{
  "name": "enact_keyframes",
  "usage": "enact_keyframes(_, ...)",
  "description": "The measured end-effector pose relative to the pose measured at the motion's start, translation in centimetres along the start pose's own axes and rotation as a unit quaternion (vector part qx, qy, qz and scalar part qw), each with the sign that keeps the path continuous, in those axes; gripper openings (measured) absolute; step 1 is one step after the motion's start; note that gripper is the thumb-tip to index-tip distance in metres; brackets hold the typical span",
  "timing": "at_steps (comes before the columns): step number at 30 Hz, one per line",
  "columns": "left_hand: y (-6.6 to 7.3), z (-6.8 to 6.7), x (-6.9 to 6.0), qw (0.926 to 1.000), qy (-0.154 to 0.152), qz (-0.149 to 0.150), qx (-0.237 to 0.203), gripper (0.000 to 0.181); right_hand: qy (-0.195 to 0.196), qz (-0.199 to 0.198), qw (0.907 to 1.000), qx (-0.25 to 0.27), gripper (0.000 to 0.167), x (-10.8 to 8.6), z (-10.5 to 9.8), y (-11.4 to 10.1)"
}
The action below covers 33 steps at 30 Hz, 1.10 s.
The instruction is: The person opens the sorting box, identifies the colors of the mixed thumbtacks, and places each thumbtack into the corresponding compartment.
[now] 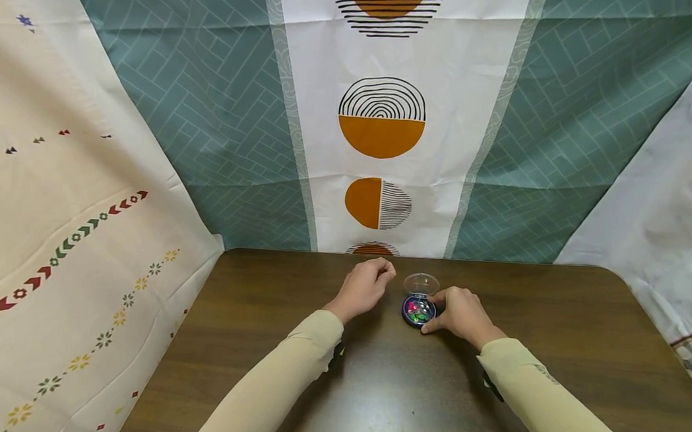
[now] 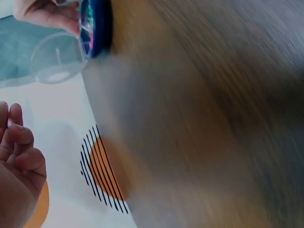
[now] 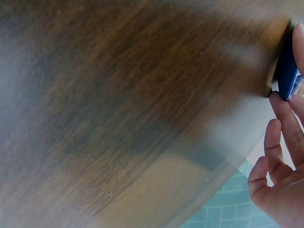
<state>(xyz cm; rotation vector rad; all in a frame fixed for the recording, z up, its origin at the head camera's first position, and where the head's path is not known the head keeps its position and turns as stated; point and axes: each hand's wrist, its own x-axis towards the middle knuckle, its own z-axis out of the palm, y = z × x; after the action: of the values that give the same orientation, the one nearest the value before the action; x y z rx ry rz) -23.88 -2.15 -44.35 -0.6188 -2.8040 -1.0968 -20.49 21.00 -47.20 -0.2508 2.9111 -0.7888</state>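
A small round dark blue case point(image 1: 413, 324) stands on the table with its clear lid point(image 1: 422, 283) raised at the back. Small bright pieces point(image 1: 416, 309) in pink, green and other colours lie inside. My right hand point(image 1: 461, 313) holds the case at its right side between thumb and fingers. In the right wrist view, fingertips touch the blue edge point(image 3: 286, 69). Left of the case, my left hand point(image 1: 363, 286) hovers with curled fingers, thumb close against them. The left wrist view shows no object in that hand point(image 2: 19, 166); something tiny between the fingertips could be hidden.
The brown wooden table point(image 1: 243, 342) ends at a back edge just behind the case. A patterned cloth point(image 1: 385, 60) hangs behind it. A cream embroidered cloth point(image 1: 56, 192) hangs on the left, and a whitish cloth point(image 1: 674, 196) on the right.
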Motion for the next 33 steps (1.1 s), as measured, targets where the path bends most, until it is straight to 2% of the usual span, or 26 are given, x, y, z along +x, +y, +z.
enact_keyframes(3,0.4,0.5,0.2,0.9996,0.009,-0.006,-0.025,0.013,0.003,-0.005,1.0000,-0.005,0.071,0.0,0.0,-0.1)
enact_keyframes(7,0.8,1.7,0.5,0.9982,0.006,-0.022,-0.056,0.015,0.003,-0.004,1.0000,-0.006,0.072,0.1,-0.1,0.0)
enact_keyframes(10,1.0,2.6,0.7,0.9980,-0.002,-0.025,-0.058,0.017,0.001,-0.002,1.0000,-0.006,0.072,0.2,0.0,0.0)
enact_keyframes(17,1.6,4.5,0.7,0.9993,-0.027,-0.021,-0.017,0.012,0.005,-0.002,0.9999,-0.011,0.070,0.4,0.0,0.2)
enact_keyframes(24,2.0,5.9,0.6,0.9966,-0.068,0.003,0.046,0.016,0.008,-0.004,0.9999,-0.010,0.070,0.4,-0.1,0.1)
enact_keyframes(29,1.9,6.7,0.7,0.9943,-0.070,0.020,0.078,0.018,0.015,-0.007,0.9998,-0.014,0.069,0.4,-0.1,0.2)
enact_keyframes(33,1.9,6.8,0.8,0.9934,-0.070,0.027,0.086,0.018,0.018,-0.010,0.9997,-0.016,0.069,0.4,0.0,0.3)
